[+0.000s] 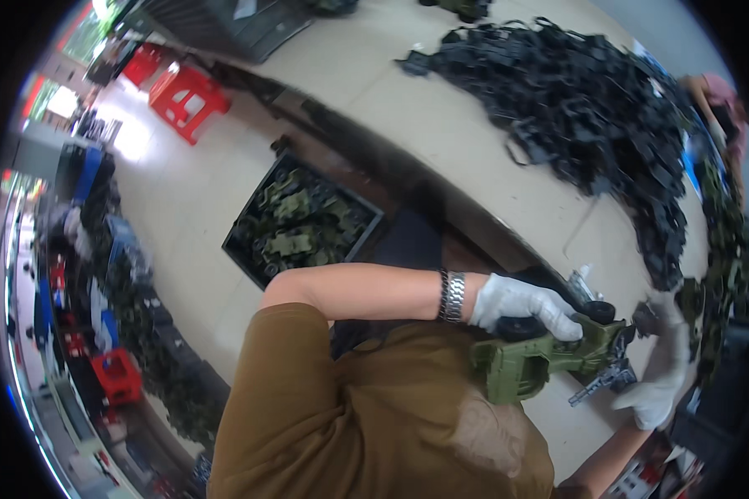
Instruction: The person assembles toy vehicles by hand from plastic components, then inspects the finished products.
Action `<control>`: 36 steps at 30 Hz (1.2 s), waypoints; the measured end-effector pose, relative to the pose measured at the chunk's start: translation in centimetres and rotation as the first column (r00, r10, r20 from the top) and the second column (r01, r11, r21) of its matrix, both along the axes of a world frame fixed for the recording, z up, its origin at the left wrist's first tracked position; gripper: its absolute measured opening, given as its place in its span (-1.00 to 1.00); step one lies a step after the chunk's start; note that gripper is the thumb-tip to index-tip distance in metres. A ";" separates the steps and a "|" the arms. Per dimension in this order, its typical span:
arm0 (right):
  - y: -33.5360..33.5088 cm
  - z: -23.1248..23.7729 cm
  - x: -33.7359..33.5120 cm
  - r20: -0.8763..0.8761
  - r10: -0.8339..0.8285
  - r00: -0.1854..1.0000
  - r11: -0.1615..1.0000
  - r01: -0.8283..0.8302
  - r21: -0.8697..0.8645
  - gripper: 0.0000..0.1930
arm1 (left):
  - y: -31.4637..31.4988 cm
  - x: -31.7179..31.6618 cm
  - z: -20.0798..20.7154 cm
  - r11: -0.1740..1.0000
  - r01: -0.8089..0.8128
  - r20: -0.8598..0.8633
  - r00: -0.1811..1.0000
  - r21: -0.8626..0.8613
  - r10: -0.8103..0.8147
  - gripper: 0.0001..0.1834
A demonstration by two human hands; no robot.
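Observation:
My left hand, in a white glove, grips a green plastic toy military vehicle with black wheels, held in front of my body. My right hand, also gloved, curves round the vehicle's far right end. Its fingers are smeared by motion, and a small dark piece shows beside the fingertips. Between that hand and the vehicle sits a dark grey toy gun part; whether it is attached I cannot make out. Behind the vehicle, a small clear-and-silver item lies near the table edge.
A large heap of black plastic parts covers much of the pale table. Green parts are piled at the right, near another person. A dark crate of green parts stands on the floor, and red stools stand beyond it.

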State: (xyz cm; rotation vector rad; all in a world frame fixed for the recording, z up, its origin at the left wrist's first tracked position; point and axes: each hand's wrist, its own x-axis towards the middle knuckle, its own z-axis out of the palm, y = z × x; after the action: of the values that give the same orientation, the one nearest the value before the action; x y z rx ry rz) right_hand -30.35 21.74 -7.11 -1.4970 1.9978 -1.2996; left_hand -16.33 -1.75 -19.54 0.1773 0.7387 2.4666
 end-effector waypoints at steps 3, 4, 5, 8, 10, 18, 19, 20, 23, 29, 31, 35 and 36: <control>2.2 -5.1 -6.3 -0.072 -0.527 0.847 0.850 0.527 -0.027 -0.14 | -1.3 1.9 -0.5 0.968 -0.187 0.084 0.981 0.170 0.175 -0.42; 4.0 -7.4 -8.9 -0.353 -0.484 0.801 0.842 0.536 0.062 -0.18 | -1.8 2.4 -0.2 0.926 -0.269 0.171 0.958 0.265 0.229 -0.44; 4.6 -9.7 -9.2 -0.395 -0.507 0.766 0.805 0.585 0.100 -0.23 | -2.2 3.1 0.2 0.883 -0.272 0.219 0.955 0.383 0.199 -0.46; 5.5 -13.1 -7.6 -0.576 -0.481 0.661 0.751 0.650 0.119 -0.37 | -2.0 3.6 0.1 0.780 -0.454 0.311 0.886 0.431 0.344 -0.42; 5.7 -14.0 -7.2 -0.614 -0.526 0.588 0.740 0.673 0.010 -0.49 | -2.9 4.2 0.9 0.784 -0.462 0.309 0.882 0.414 0.356 -0.56; 1.1 -12.9 -8.6 -0.321 -0.705 0.632 0.679 0.732 -0.052 -0.69 | -3.3 4.7 -1.2 0.835 -0.480 0.155 0.877 0.268 0.454 0.01; 0.6 -11.3 -7.6 -0.567 -0.653 0.501 0.642 0.764 -0.065 -0.70 | -3.2 4.2 -1.1 0.835 -0.493 0.174 0.870 0.245 0.462 -0.01; 1.2 -11.2 -7.3 -0.601 -0.644 0.473 0.656 0.746 -0.114 -0.68 | -3.2 3.5 -1.3 0.851 -0.463 0.166 0.886 0.247 0.433 -0.01; 1.0 -10.2 -5.3 -0.605 -0.641 0.472 0.707 0.671 -0.224 -0.63 | -3.1 2.3 -0.8 0.857 -0.513 0.128 0.854 0.042 0.505 -0.08; 0.3 -11.2 -5.2 -0.632 -0.510 0.583 0.852 0.447 -0.274 -0.56 | -2.9 -1.4 0.2 0.742 -0.626 0.051 0.755 -0.238 0.654 -0.47; 0.7 -11.8 -6.1 -0.479 -0.324 0.816 0.928 0.372 0.006 -0.55 | -2.5 -1.7 0.6 0.714 -0.662 0.064 0.722 -0.227 0.689 -0.51; 0.0 -11.4 -4.4 -0.209 -0.576 0.790 0.809 0.588 -0.004 -0.51 | -2.1 -1.9 0.0 0.622 -0.726 0.044 0.640 -0.292 0.767 -0.49; -0.8 -11.1 -4.2 -0.440 -0.630 0.640 0.730 0.681 -0.055 -0.46 | -2.3 -2.4 -0.2 0.634 -0.725 0.038 0.650 -0.271 0.759 -0.50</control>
State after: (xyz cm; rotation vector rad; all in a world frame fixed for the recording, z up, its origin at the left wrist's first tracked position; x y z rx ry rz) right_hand -34.57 20.98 -18.18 -1.0776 3.0649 -1.0895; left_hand -18.70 -4.08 -19.72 -0.5187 1.2135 3.0721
